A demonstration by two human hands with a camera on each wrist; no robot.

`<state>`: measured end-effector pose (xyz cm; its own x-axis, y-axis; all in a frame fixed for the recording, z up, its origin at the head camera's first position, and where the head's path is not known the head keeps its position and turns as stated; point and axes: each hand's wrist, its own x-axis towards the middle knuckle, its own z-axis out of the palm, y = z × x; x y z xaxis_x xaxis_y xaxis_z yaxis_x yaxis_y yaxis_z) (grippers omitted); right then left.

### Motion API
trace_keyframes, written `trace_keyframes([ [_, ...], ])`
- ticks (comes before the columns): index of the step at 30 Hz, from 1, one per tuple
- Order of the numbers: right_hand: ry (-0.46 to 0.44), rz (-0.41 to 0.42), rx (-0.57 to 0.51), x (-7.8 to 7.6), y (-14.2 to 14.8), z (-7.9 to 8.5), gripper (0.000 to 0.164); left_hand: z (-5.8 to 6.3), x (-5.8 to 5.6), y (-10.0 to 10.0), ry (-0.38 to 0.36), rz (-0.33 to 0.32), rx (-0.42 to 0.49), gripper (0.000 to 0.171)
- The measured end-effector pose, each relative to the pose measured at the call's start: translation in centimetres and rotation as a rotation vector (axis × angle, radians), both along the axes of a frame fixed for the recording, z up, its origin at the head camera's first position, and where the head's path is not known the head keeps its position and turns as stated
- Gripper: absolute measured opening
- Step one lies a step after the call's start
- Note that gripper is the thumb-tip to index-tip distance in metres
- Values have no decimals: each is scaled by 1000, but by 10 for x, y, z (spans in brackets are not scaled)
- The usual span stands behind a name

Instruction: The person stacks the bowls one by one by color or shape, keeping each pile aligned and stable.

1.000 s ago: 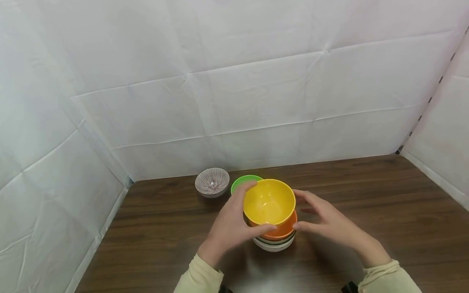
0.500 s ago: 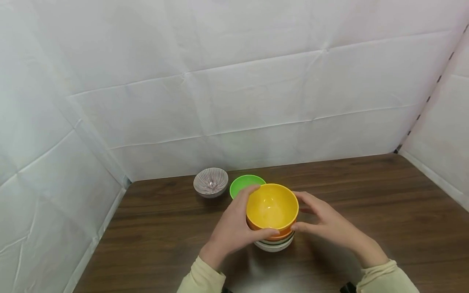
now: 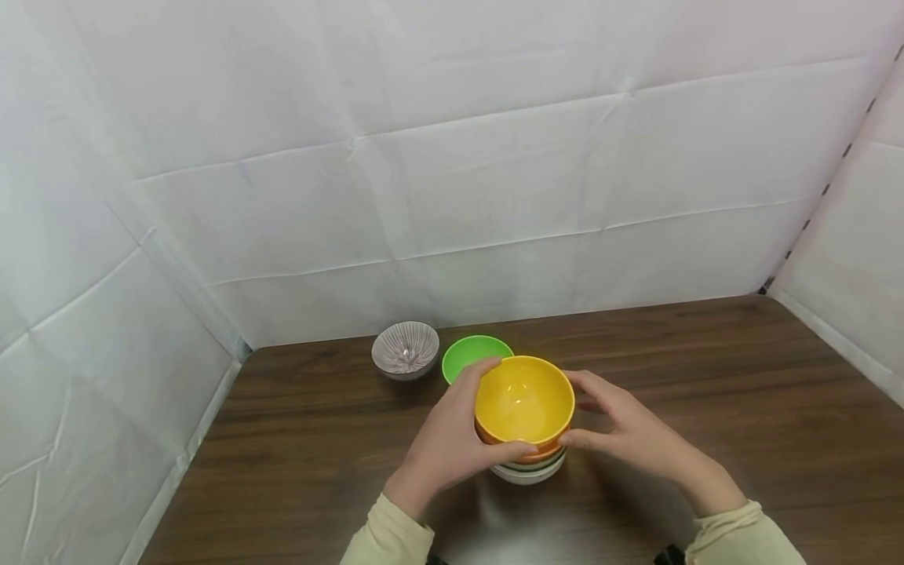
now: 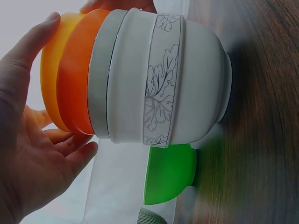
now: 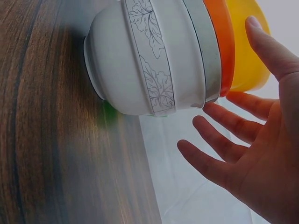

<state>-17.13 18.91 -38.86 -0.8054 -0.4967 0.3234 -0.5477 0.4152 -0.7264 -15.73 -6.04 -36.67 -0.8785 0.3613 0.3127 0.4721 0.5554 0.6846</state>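
Yellow bowl (image 3: 524,400) sits nested in orange bowl (image 4: 77,70), midway between left hand (image 3: 452,428) and right hand (image 3: 632,424). Both grips curl around the yellow bowl's sides.

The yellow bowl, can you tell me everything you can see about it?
The yellow bowl is round, with a smooth, shiny inside and a plain rim. It might be ceramic or plastic; I can't tell which. It looks empty and stands upright, opening upward, nested in the orange bowl just under it. The left hand holds its side with thumb and fingers. The right hand is at its other side, but whether it touches is unclear.
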Motion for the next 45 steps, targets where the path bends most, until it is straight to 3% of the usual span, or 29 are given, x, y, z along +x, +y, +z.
trace_keyframes([
  [11,3,11,-1,-1,-1,0,64,0,-1,-3,6,8,-48,109],
  [25,45,7,46,-1,2,2,62,1,0,-3,27,2,-84,108],
  [45,35,-3,51,0,3,0,63,-1,1,-4,-8,-6,-127,110],
])
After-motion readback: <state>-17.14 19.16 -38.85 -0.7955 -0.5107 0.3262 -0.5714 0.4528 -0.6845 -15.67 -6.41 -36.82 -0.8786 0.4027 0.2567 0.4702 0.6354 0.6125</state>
